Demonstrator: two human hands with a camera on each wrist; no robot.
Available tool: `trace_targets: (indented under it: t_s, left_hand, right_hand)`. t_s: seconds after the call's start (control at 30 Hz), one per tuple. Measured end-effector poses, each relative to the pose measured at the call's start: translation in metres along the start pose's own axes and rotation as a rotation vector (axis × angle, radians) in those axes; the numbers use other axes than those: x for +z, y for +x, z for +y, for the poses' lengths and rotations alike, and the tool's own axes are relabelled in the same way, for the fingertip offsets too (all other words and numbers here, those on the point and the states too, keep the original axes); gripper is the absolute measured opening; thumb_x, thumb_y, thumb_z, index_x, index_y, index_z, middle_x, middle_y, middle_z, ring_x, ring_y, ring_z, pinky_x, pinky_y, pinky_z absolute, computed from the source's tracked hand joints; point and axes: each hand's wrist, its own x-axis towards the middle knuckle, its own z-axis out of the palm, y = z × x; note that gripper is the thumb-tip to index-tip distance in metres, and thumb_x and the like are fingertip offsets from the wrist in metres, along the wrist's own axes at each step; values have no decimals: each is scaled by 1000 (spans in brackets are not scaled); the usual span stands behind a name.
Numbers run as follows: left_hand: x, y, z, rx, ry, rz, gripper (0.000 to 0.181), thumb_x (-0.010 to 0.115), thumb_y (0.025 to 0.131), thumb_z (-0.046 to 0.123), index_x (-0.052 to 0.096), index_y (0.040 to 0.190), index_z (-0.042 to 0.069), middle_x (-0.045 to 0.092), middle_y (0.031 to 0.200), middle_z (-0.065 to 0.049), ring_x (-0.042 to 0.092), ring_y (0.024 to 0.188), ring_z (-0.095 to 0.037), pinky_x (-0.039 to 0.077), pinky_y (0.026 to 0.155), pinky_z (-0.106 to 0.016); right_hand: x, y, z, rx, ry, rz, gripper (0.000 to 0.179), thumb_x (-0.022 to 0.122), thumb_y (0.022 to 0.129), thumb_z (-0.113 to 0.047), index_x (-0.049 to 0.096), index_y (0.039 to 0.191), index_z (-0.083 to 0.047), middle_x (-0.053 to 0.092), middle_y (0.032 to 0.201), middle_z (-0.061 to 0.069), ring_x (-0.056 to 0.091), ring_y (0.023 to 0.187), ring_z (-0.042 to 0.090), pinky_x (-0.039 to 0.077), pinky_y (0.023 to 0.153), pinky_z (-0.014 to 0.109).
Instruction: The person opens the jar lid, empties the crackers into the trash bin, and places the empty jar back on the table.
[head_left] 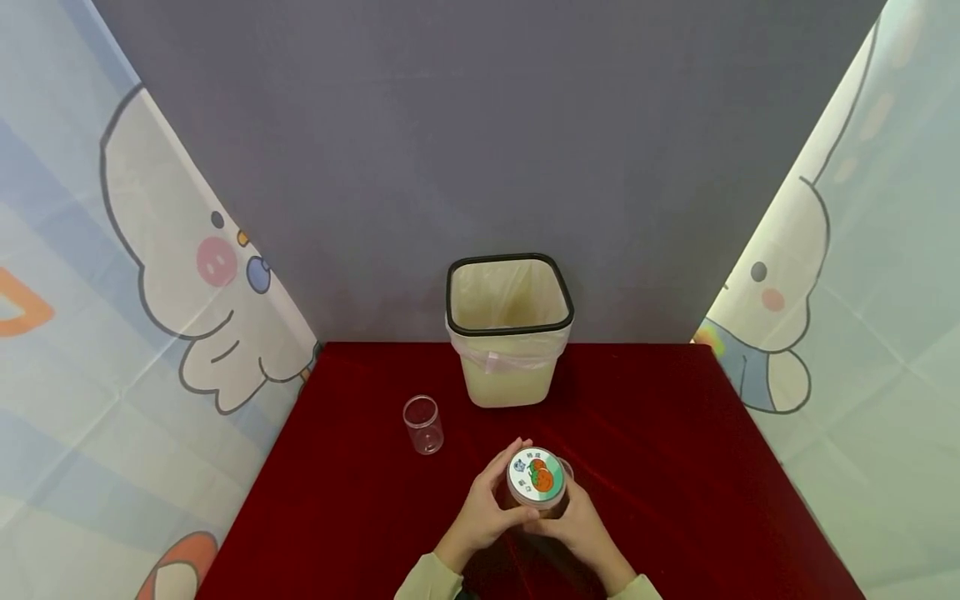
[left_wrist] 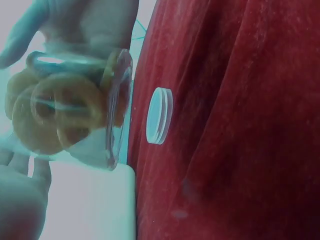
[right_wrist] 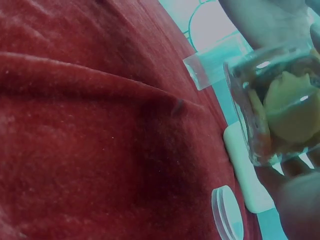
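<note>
Both hands hold a clear jar (left_wrist: 60, 110) just in front of the person, over the red cloth. Its lid (head_left: 536, 474) bears a picture of orange fruit on white and green. Ring-shaped, yellow-brown pieces (left_wrist: 45, 115) fill part of the jar. My left hand (head_left: 482, 510) is curled round its left side, the thumb near the lid's front edge. From the right, my right hand (head_left: 583, 527) grips it, some fingers hidden behind the jar. A round, pale lid (left_wrist: 160, 116) lies on the cloth beyond the jar, mostly hidden in the head view.
A second clear jar (head_left: 424, 427), lidless, stands on the red cloth (head_left: 337, 500) to the left. Behind is a cream bin (head_left: 510, 379) with a black rim and a thin bag lining it. A grey wall (head_left: 510, 150) closes the back; printed curtains hang at both sides.
</note>
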Motion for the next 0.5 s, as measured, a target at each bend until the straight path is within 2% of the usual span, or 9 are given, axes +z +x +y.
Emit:
trace_targets:
  t_s: [0.13,0.27,0.4,0.5]
  left_hand:
    - [-6,0,-1,42,-11,-55,87,80,86,9,29,156,8,39,154,-17,37,142,-30,26,116,-33]
    - [-12,0,-2,73,-72,-86,80,77,88,7,31,154,0,38,153,-23,38,141,-32,29,115,-34]
    - [-13,3,-3,100,-113,-76,76,76,89,10,34,150,-7,40,151,-25,42,138,-34,34,112,-37]
    - [-12,3,-4,95,-116,-48,75,78,88,12,37,149,-7,43,149,-22,44,136,-34,36,111,-38]
  right_hand:
    - [-3,0,1,-17,27,-61,77,86,77,-10,49,144,-16,58,135,6,57,121,23,44,100,29]
    - [-4,1,1,-12,37,-89,77,85,77,-8,48,144,-15,59,134,4,56,121,23,44,100,30]
    - [-4,2,0,-23,49,-100,79,84,77,-6,46,146,-15,58,135,5,56,122,24,44,100,30]
    - [-2,2,0,-24,57,-84,80,85,76,-4,47,146,-15,58,136,5,55,123,25,42,102,30]
